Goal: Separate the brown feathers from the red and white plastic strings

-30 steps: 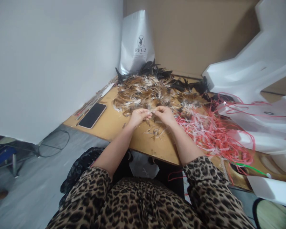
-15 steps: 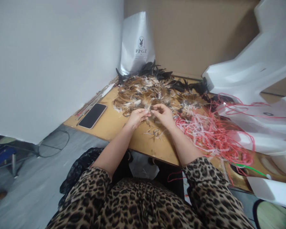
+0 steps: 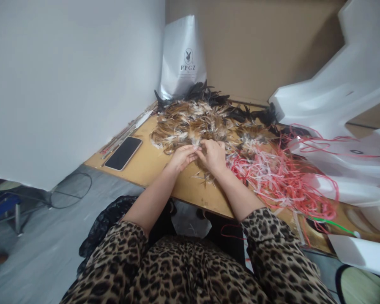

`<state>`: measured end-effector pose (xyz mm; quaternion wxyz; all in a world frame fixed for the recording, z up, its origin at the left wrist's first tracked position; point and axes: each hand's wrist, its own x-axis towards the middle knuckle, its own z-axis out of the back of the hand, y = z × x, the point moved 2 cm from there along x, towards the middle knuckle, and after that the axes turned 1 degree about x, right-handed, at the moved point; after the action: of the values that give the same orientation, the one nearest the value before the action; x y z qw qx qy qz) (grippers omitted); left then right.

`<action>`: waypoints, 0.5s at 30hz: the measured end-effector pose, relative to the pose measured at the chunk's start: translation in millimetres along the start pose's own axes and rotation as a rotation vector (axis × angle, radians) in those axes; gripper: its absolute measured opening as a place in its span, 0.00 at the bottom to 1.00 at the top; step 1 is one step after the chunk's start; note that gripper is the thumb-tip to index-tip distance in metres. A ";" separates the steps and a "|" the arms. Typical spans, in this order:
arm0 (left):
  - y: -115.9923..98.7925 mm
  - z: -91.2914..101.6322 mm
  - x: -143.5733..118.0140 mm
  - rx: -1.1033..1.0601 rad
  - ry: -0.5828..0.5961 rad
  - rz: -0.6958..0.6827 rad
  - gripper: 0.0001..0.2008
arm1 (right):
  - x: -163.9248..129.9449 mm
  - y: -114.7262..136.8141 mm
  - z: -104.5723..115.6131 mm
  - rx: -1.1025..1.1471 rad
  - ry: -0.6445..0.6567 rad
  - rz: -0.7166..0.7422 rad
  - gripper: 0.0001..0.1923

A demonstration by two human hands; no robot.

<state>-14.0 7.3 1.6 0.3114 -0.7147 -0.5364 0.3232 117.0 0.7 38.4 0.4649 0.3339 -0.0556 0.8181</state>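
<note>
head view | left hand (image 3: 181, 158) and right hand (image 3: 212, 154) met fingertip to fingertip, fingers pinched shut on a small feather (image 3: 196, 145) | feather pile (image 3: 202, 122) lay just beyond the fingers on the bench (image 3: 145, 166) | red cords (image 3: 278, 177) right of the fingers | phone (image 3: 124, 153) well left

The light is soft and even, with weak shadows. Edges bend outward, most at 3 and 9 o'clock. Far things look slightly blurry.
</note>
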 end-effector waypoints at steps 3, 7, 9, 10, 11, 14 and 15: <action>-1.4 0.6 -1.4 0.000 -0.013 0.027 0.08 | 0.4 -0.7 0.2 -0.030 -0.005 0.027 0.15; -3.6 1.7 -2.2 0.017 -0.012 0.044 0.07 | 2.1 -2.5 -0.8 -0.041 -0.004 0.048 0.14; -6.6 3.4 -1.1 0.036 -0.045 -0.015 0.06 | 3.5 -5.8 -1.5 0.010 -0.006 0.034 0.14; -8.7 4.8 -0.2 0.038 -0.075 -0.061 0.05 | 4.3 -8.6 -1.7 0.050 -0.013 0.013 0.14; -11.0 6.6 0.9 0.033 -0.109 -0.110 0.05 | 4.9 -12.1 -1.9 0.096 -0.022 -0.016 0.14; -16.4 13.2 4.2 -0.009 -0.200 -0.207 0.06 | 6.0 -24.3 -2.8 0.214 -0.050 -0.116 0.12; -17.3 15.3 5.0 -0.015 -0.214 -0.217 0.06 | 6.1 -27.7 -3.5 0.239 -0.050 -0.140 0.12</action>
<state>-34.8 17.6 5.6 0.2801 -0.6165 -0.6429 0.3579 135.3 22.0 33.3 0.4762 0.4104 0.0541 0.7758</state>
